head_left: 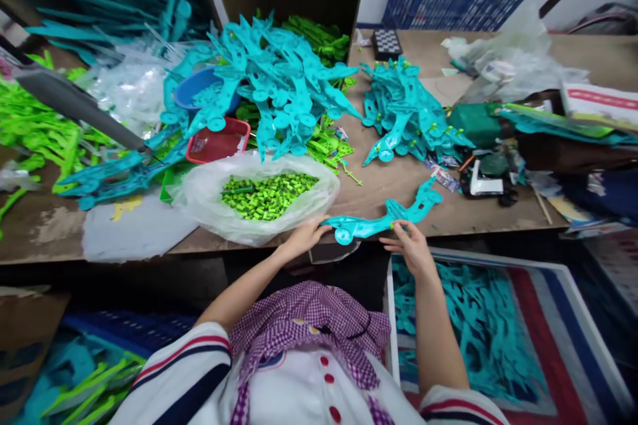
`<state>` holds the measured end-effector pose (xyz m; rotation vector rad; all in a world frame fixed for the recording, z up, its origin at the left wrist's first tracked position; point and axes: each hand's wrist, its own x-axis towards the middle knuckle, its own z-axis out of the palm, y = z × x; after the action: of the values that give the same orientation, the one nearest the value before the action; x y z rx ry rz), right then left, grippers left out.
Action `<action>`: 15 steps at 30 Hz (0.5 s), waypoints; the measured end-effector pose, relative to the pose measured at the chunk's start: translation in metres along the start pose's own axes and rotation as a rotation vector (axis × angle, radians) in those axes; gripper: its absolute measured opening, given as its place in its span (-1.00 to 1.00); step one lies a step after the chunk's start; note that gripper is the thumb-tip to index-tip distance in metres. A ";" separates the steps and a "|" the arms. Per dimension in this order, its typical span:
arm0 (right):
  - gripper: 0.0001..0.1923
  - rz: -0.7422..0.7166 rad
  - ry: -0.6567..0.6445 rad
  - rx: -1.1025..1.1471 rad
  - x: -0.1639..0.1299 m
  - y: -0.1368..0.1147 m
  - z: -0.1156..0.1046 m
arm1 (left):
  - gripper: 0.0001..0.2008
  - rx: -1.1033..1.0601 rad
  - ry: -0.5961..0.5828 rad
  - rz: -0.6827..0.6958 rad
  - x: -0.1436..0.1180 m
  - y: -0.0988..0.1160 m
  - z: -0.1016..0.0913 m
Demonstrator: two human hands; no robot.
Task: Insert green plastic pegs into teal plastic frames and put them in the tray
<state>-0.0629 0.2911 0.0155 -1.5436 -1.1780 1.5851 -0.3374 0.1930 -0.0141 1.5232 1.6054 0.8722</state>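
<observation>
A long, curved turquoise plastic part (381, 224) is held level over the front edge of the table. My left hand (305, 239) is closed on its left end, beside a round disc on the part. Against the part's lower edge, right of its middle, my right hand (413, 249) pinches a small yellow-green plastic piece (393, 226), mostly covered by the fingertips. Just left of the part, a clear plastic bag (199, 202) lies open, full of small green pieces (269, 196) with dark ends.
Turquoise parts are heaped on the table (294, 86), with another pile (403, 106) to the right. A red tray (219, 139) and blue bowl (199, 89) stand behind the bag. A white-rimmed bin (503, 257) of turquoise parts sits below right. A grey bar (74, 99) juts in from the left.
</observation>
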 end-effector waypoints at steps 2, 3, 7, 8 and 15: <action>-0.48 -0.115 0.145 -0.143 -0.011 -0.010 -0.014 | -0.67 0.094 0.029 -0.046 0.003 -0.005 -0.005; -0.52 -0.226 0.220 -0.212 -0.016 -0.016 -0.014 | -0.65 0.133 0.038 -0.060 0.004 -0.008 -0.006; -0.72 -0.636 -0.027 -0.418 -0.014 -0.028 0.039 | -0.55 0.206 0.032 -0.035 0.004 -0.015 -0.004; -0.72 -0.666 -0.142 -0.452 -0.007 -0.025 0.057 | -0.55 0.216 0.043 -0.035 0.003 -0.016 -0.002; -0.64 -0.581 -0.292 -0.515 0.026 0.009 0.097 | -0.63 0.238 0.089 -0.080 0.006 -0.021 0.002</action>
<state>-0.1598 0.2946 -0.0114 -1.0977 -2.0962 1.1817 -0.3459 0.1976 -0.0332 1.5868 1.8764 0.7345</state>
